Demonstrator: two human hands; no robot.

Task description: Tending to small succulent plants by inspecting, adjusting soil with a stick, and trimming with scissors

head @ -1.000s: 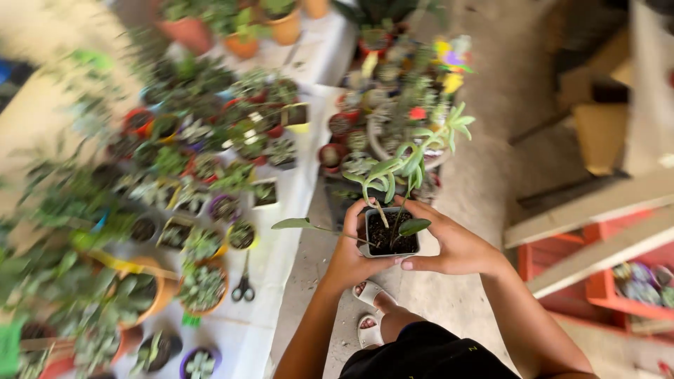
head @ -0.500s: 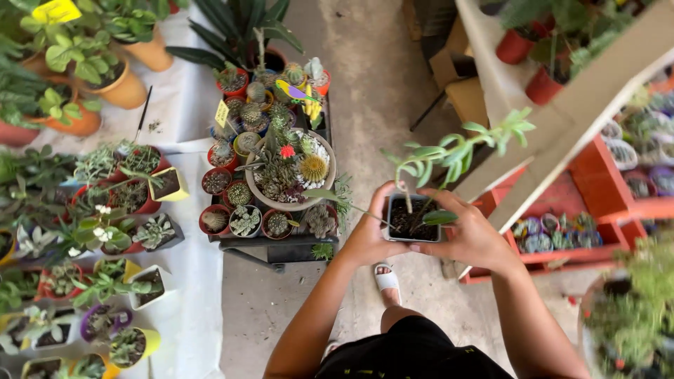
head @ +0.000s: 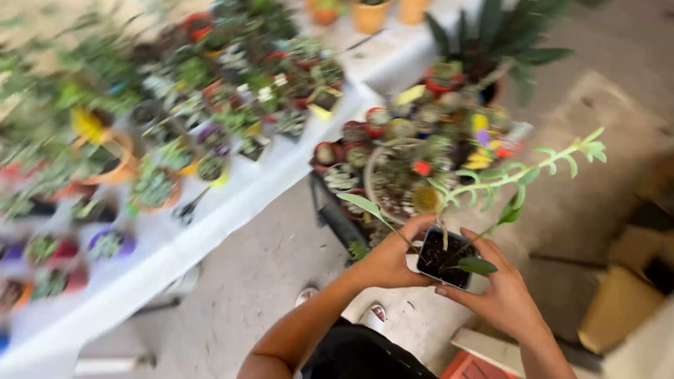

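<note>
I hold a small square black pot (head: 445,259) of dark soil between both hands at chest height. A long green succulent stem (head: 533,170) leans out of it up and to the right, and a flat leaf (head: 363,204) sticks out to the left. My left hand (head: 390,257) grips the pot's left side with the thumb on its rim. My right hand (head: 500,293) cups its right side and underside, fingers spread along the edge.
A white table (head: 232,210) on the left carries several small potted succulents and scissors (head: 187,207). A low dark tray (head: 337,214) of cacti stands ahead of the pot. Cardboard boxes (head: 621,305) sit at the right, a red crate (head: 477,366) below. Concrete floor lies between.
The view has swung back to the left and blurred. The pot stays in both hands, and its long stem now leans further to the right.
</note>
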